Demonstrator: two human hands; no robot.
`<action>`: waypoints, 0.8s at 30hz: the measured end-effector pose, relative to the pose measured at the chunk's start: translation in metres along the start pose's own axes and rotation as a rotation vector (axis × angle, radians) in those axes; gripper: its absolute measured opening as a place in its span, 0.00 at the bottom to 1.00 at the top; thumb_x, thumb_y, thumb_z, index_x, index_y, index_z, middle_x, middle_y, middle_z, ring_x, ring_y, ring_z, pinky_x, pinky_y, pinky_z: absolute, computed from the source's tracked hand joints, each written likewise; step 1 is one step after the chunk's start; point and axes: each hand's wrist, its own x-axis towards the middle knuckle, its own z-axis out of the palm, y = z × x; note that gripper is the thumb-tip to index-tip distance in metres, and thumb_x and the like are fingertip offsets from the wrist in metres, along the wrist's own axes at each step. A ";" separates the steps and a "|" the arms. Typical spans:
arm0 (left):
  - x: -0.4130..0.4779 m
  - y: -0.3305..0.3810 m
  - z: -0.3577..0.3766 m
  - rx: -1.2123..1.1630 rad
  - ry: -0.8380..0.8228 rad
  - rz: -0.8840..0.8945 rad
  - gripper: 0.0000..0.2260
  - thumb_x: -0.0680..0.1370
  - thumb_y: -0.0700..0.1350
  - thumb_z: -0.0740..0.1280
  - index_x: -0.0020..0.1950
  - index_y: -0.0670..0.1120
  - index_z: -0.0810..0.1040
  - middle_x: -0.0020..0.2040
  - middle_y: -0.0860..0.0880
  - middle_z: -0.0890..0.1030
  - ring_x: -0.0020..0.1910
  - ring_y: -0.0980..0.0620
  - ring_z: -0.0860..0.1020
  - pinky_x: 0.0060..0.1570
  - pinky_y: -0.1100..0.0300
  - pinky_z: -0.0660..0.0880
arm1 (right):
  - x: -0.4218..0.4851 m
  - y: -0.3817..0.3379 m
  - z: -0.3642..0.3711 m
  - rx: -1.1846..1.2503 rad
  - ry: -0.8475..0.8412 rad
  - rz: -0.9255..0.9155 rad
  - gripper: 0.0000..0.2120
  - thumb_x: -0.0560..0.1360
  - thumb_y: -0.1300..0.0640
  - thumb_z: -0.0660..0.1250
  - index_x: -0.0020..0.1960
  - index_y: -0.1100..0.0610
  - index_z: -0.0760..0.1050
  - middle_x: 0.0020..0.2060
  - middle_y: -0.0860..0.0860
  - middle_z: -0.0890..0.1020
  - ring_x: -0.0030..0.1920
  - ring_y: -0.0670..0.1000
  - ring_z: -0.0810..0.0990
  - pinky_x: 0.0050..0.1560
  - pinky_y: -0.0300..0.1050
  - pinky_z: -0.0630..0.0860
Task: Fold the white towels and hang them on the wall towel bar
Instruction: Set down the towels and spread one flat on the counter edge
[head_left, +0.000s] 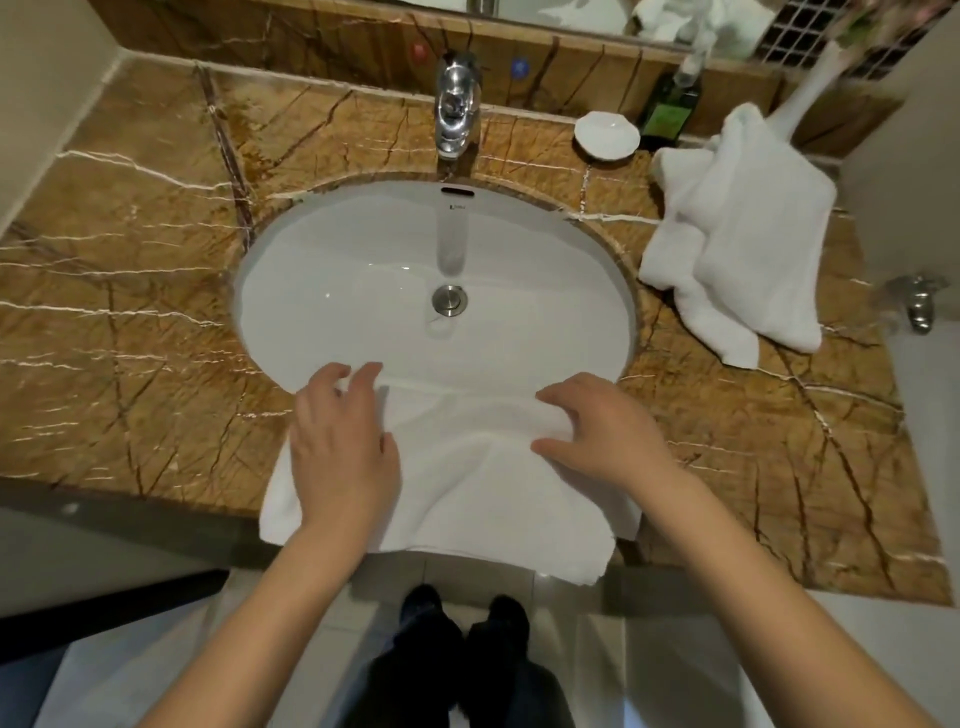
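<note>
A white towel lies across the front of the brown marble counter, its far edge over the sink's near rim and its near edge hanging off the counter. My left hand rests on its left part, fingertips pinching the far left edge. My right hand pinches a raised fold of the towel between thumb and fingers on the right. A second white towel lies loosely heaped on the counter at the right. No towel bar is in view.
A white oval sink with a chrome tap fills the counter's middle. Behind it on the right stand a white dish, a dark green bottle and a white vase. A chrome fitting is at the far right.
</note>
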 end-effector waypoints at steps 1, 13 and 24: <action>-0.005 0.013 0.001 -0.042 -0.026 0.035 0.24 0.67 0.35 0.70 0.62 0.47 0.75 0.59 0.43 0.73 0.56 0.41 0.71 0.49 0.50 0.71 | -0.004 0.005 -0.003 -0.002 0.005 0.015 0.25 0.69 0.41 0.69 0.63 0.48 0.74 0.56 0.46 0.76 0.58 0.49 0.74 0.52 0.46 0.74; -0.041 0.134 0.016 -0.463 -0.528 -0.136 0.24 0.67 0.62 0.70 0.56 0.54 0.66 0.39 0.56 0.74 0.37 0.58 0.75 0.32 0.62 0.67 | -0.023 0.002 -0.043 0.598 -0.264 0.084 0.17 0.71 0.56 0.71 0.31 0.62 0.68 0.26 0.52 0.68 0.28 0.47 0.70 0.33 0.42 0.65; -0.017 0.080 -0.019 -0.815 -0.343 -0.404 0.12 0.66 0.42 0.68 0.48 0.42 0.79 0.43 0.48 0.80 0.43 0.50 0.77 0.42 0.59 0.71 | -0.018 -0.027 -0.020 0.781 0.120 0.033 0.11 0.74 0.67 0.64 0.48 0.54 0.80 0.45 0.48 0.81 0.45 0.42 0.78 0.48 0.36 0.72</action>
